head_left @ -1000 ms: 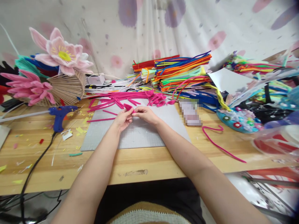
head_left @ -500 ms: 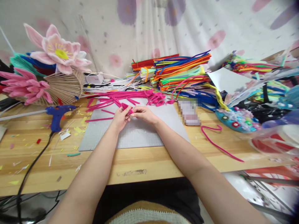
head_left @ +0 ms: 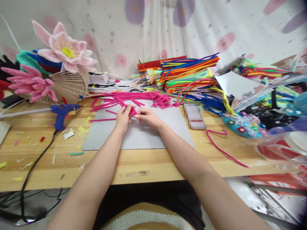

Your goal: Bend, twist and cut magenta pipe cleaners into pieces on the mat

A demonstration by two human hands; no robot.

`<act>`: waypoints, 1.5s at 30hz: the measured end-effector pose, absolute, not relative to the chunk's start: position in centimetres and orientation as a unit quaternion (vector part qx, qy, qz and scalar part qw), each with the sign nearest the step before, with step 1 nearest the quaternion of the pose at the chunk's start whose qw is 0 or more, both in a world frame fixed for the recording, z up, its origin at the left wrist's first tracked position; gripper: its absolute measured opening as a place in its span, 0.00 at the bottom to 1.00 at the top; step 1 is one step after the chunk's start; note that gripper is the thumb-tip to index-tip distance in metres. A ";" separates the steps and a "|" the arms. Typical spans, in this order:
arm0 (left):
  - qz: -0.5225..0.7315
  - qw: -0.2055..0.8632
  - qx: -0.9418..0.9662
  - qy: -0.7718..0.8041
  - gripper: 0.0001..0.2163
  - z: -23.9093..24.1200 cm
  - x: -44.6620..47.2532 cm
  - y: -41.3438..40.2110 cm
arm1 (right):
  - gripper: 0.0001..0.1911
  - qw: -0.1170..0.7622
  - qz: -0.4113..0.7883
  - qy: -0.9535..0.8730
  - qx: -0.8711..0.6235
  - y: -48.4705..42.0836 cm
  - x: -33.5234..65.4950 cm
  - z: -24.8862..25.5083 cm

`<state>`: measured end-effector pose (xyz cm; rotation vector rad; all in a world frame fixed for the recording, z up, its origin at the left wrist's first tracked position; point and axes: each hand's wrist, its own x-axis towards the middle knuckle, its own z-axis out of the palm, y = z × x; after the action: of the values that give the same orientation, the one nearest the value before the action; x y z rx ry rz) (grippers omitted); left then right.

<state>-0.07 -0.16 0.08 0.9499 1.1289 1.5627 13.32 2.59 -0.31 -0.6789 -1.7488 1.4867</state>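
Observation:
Both hands meet over a grey mat [head_left: 139, 137] on the wooden table [head_left: 144, 166]. My left hand [head_left: 122, 117] is closed, its fingers pinching a small bent piece of hot-pink pipe cleaner [head_left: 132, 111]. My right hand [head_left: 148, 116] pinches the same pink piece from the right, fingers pressed together. Just beyond the hands lies a heap of hot-pink pipe cleaners [head_left: 134, 97], some straight, some folded into petal loops [head_left: 161, 101].
A blue glue gun [head_left: 61, 112] with a black cord lies left of the mat. Pink pipe-cleaner flowers [head_left: 63, 51] and a woven fan [head_left: 68, 86] stand at far left. Stacks of coloured pipe cleaners [head_left: 187, 72] fill the back. A loose pink pipe cleaner [head_left: 223, 147] lies right.
Both hands have shifted slightly farther away on the mat, still working the pink piece. The left fingers have curled more tightly around it.

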 end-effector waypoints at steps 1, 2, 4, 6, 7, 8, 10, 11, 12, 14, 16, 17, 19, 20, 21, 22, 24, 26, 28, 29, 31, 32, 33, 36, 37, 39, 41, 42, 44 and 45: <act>0.641 0.464 0.390 0.471 0.12 0.0 -0.1 -0.2 | 0.16 0.353 0.581 -0.686 -0.259 2.5 13.3 -0.3; 0.639 0.451 0.398 0.480 0.12 0.0 -0.1 -0.2 | 0.17 0.336 0.586 -0.692 -0.253 2.5 13.3 -0.2; 0.631 0.420 0.428 0.492 0.10 0.0 -0.3 -0.3 | 0.18 0.296 0.604 -0.698 -0.244 2.4 13.5 -0.1; 0.628 0.394 0.457 0.491 0.08 0.1 -0.4 -0.3 | 0.20 0.274 0.611 -0.701 -0.244 2.3 13.6 0.0; 0.632 0.391 0.458 0.488 0.08 0.1 -0.5 -0.3 | 0.20 0.279 0.604 -0.704 -0.250 2.3 13.7 0.1; 0.637 0.398 0.447 0.485 0.08 0.2 -0.4 -0.3 | 0.19 0.295 0.587 -0.708 -0.261 2.3 13.7 0.1; 0.655 0.431 0.396 0.478 0.10 0.3 -0.1 -0.3 | 0.17 0.349 0.529 -0.716 -0.293 2.4 13.5 0.0; 0.666 0.449 0.363 0.472 0.11 0.3 0.2 -0.3 | 0.17 0.380 0.495 -0.717 -0.311 2.5 13.4 -0.1; 0.677 0.465 0.330 0.465 0.11 0.3 0.5 -0.4 | 0.17 0.409 0.461 -0.716 -0.328 2.5 13.2 -0.2; 0.695 0.490 0.279 0.446 0.12 0.4 1.1 -0.5 | 0.16 0.449 0.406 -0.716 -0.348 2.6 12.8 -0.3; 0.704 0.508 0.251 0.428 0.13 0.4 1.6 -0.5 | 0.16 0.463 0.376 -0.721 -0.352 2.6 12.5 -0.4; 0.704 0.515 0.246 0.422 0.13 0.4 1.6 -0.6 | 0.16 0.461 0.370 -0.726 -0.351 2.5 12.4 -0.5; 0.697 0.522 0.253 0.421 0.13 0.5 1.4 -0.6 | 0.15 0.442 0.372 -0.740 -0.344 2.5 12.4 -0.6; 0.687 0.527 0.265 0.424 0.14 0.5 1.1 -0.5 | 0.15 0.430 0.379 -0.746 -0.338 2.5 12.4 -0.6; 0.673 0.537 0.281 0.424 0.14 0.5 0.8 -0.5 | 0.15 0.421 0.388 -0.751 -0.330 2.5 12.5 -0.6; 0.655 0.553 0.297 0.420 0.13 0.6 0.4 -0.5 | 0.15 0.413 0.399 -0.753 -0.322 2.5 12.6 -0.6; 0.615 0.596 0.326 0.399 0.14 0.6 -0.5 -0.5 | 0.16 0.401 0.433 -0.747 -0.307 2.5 12.9 -0.7; 0.585 0.632 0.341 0.377 0.15 0.6 -1.3 -0.5 | 0.17 0.390 0.476 -0.728 -0.301 2.4 13.2 -0.7; 0.570 0.639 0.350 0.379 0.16 0.5 -1.7 -0.6 | 0.17 0.379 0.514 -0.708 -0.301 2.3 13.4 -0.7; 0.568 0.635 0.353 0.387 0.16 0.5 -1.8 -0.6 | 0.17 0.378 0.526 -0.699 -0.303 2.2 13.5 -0.7; 0.565 0.626 0.360 0.400 0.18 0.4 -1.8 -0.6 | 0.17 0.382 0.533 -0.689 -0.307 2.1 13.5 -0.7; 0.562 0.624 0.363 0.404 0.20 0.4 -1.7 -0.7 | 0.16 0.388 0.531 -0.687 -0.310 2.0 13.5 -0.8; 0.560 0.619 0.368 0.409 0.22 0.4 -1.6 -0.7 | 0.15 0.394 0.525 -0.687 -0.311 2.0 13.4 -0.8; 0.565 0.574 0.386 0.450 0.22 0.1 -1.1 -0.7 | 0.12 0.400 0.501 -0.703 -0.309 1.8 13.2 -1.1; 0.571 0.552 0.390 0.465 0.21 0.0 -1.0 -0.7 | 0.12 0.395 0.494 -0.710 -0.309 1.8 13.1 -1.2; 0.585 0.530 0.388 0.475 0.18 -0.2 -0.9 -0.6 | 0.11 0.383 0.490 -0.719 -0.310 1.7 13.0 -1.4; 0.591 0.546 0.376 0.460 0.16 -0.3 -0.9 -0.6 | 0.11 0.370 0.499 -0.722 -0.305 1.7 13.0 -1.5; 0.588 0.563 0.368 0.449 0.16 -0.2 -0.9 -0.6 | 0.10 0.367 0.499 -0.724 -0.303 1.6 13.0 -1.5; 0.576 0.604 0.349 0.426 0.17 0.1 -1.1 -0.7 | 0.08 0.376 0.470 -0.734 -0.314 1.6 13.1 -1.4; 0.570 0.623 0.338 0.415 0.18 0.3 -1.2 -0.7 | 0.07 0.389 0.441 -0.740 -0.328 1.6 13.2 -1.3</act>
<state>-1.17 -0.74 0.26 0.7767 0.9528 1.3097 13.22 1.63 -1.29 -0.8334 -1.8809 1.1206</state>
